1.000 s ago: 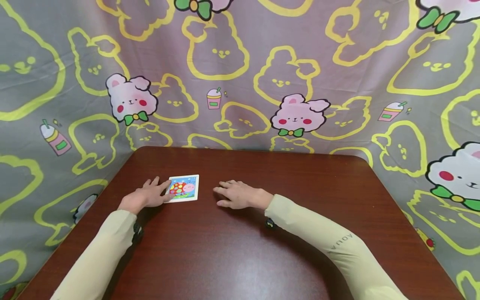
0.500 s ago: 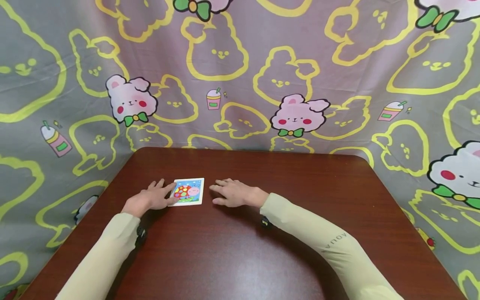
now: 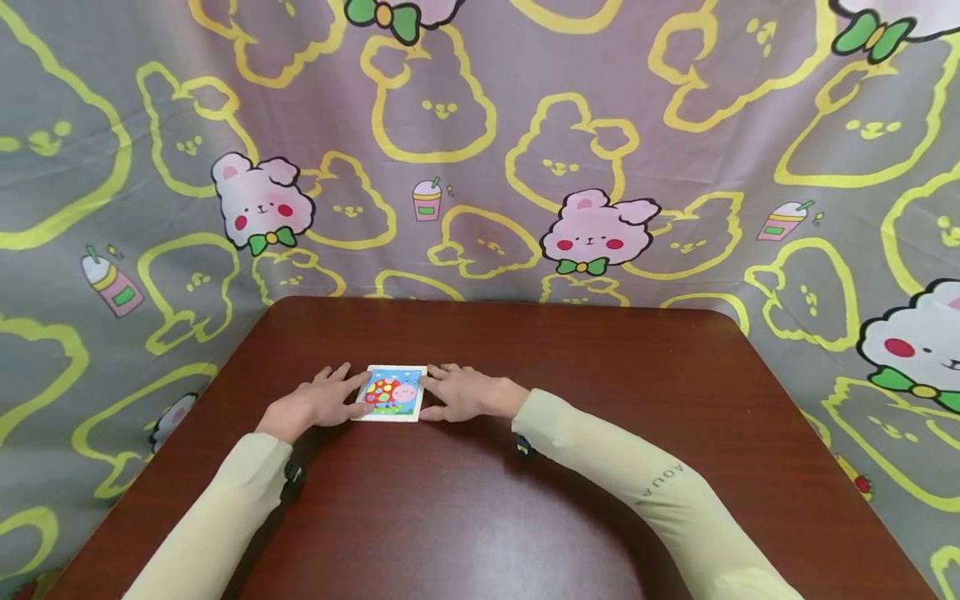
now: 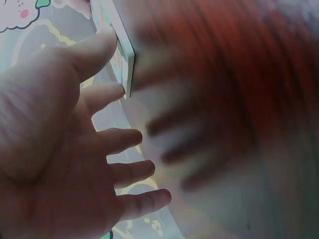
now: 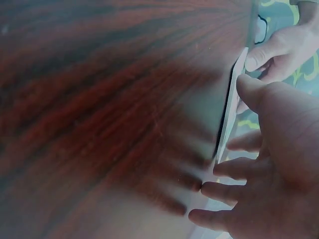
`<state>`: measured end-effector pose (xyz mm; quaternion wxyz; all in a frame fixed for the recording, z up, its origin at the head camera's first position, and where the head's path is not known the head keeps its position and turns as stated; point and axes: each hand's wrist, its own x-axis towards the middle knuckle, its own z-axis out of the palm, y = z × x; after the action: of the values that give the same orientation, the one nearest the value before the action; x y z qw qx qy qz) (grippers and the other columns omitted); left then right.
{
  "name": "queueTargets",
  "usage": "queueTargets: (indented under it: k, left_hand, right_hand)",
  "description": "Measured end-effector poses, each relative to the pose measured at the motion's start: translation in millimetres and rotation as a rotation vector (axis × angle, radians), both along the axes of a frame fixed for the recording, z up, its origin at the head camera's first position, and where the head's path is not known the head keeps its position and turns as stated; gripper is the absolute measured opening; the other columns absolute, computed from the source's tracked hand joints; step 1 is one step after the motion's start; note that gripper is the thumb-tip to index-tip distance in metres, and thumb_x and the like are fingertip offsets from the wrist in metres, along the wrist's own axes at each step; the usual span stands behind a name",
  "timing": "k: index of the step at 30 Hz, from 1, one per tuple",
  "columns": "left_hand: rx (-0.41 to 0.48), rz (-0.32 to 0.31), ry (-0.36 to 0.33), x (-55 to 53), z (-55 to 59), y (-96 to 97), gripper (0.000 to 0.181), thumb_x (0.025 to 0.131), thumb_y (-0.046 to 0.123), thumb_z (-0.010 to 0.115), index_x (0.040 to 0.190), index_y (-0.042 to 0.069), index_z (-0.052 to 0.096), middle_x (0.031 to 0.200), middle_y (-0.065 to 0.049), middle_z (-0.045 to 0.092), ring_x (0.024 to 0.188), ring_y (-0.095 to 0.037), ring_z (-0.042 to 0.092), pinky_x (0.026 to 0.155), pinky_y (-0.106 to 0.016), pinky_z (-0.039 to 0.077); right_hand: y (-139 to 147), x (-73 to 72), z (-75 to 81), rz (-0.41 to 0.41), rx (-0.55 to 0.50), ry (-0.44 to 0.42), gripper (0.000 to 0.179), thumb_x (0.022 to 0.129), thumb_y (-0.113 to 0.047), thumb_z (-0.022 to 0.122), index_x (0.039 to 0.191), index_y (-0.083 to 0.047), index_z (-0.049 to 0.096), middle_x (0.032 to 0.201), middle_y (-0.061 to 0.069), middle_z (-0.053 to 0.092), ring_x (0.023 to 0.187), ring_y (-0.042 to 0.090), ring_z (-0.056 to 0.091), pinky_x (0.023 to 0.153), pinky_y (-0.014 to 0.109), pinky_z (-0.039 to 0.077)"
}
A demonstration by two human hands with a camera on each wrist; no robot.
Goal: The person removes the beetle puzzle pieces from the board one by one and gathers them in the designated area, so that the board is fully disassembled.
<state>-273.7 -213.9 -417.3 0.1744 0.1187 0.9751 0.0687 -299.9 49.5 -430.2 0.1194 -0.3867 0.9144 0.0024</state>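
A flat, square ladybug picture board (image 3: 393,393) with a white border lies on the brown table (image 3: 480,500), left of its middle. At its left edge is my left hand (image 3: 321,400), fingers spread and fairly straight. In the left wrist view the left thumb (image 4: 97,52) lies over the board's edge (image 4: 127,69), with the index fingertip right at the corner. On the opposite side, my right hand (image 3: 463,393) reaches the right edge with thumb and index fingertips. The right wrist view shows its fingers (image 5: 232,169) extended along the board's thin side (image 5: 232,107).
Behind the table hangs a grey curtain (image 3: 465,92) printed with yellow outlines and white rabbits. The table's far edge (image 3: 495,304) runs close beneath it. Long pale sleeves (image 3: 213,508) cover both forearms.
My left hand has moved right along with the board, which has slid right and slightly nearer. My right hand has shifted a little left, and its fingertips are now at the board's right edge.
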Motion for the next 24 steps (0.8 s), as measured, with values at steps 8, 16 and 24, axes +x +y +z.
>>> queueTargets:
  k: [8, 16, 24]
  left_hand:
    - [-0.010, -0.032, 0.021, 0.2, -0.5, 4.7, 0.075, 0.094, 0.048, 0.060, 0.154, 0.013, 0.032, 0.160, -0.029, 0.019, 0.143, -0.058, 0.016, 0.106, -0.075, 0.026]
    - [0.024, -0.095, 0.011, -1.9, 0.7, 10.5, 0.071, 0.096, 0.044, 0.058, 0.154, 0.013, 0.033, 0.161, -0.023, 0.023, 0.144, -0.055, 0.018, 0.110, -0.069, 0.028]
    - [0.064, -0.091, 0.003, -2.5, -1.1, 10.7, 0.075, 0.093, 0.045, 0.063, 0.154, 0.012, 0.034, 0.161, -0.021, 0.025, 0.146, -0.052, 0.017, 0.110, -0.068, 0.028]
  right_hand:
    - [-1, 2.6, -0.9, -0.022, 0.018, -0.007, 0.074, 0.098, -0.059, 0.044, 0.156, -0.016, 0.028, 0.164, 0.011, 0.021, 0.152, 0.028, 0.019, 0.119, 0.053, 0.028]
    - [5, 1.2, 2.5, -0.027, 0.025, -0.016, 0.073, 0.098, -0.057, 0.046, 0.156, -0.015, 0.029, 0.165, 0.011, 0.017, 0.153, 0.028, 0.018, 0.118, 0.053, 0.029]
    - [3, 3.4, 4.5, -0.032, 0.050, -0.010, 0.070, 0.098, -0.058, 0.045, 0.153, -0.016, 0.033, 0.165, 0.010, 0.019, 0.152, 0.029, 0.021, 0.117, 0.054, 0.030]
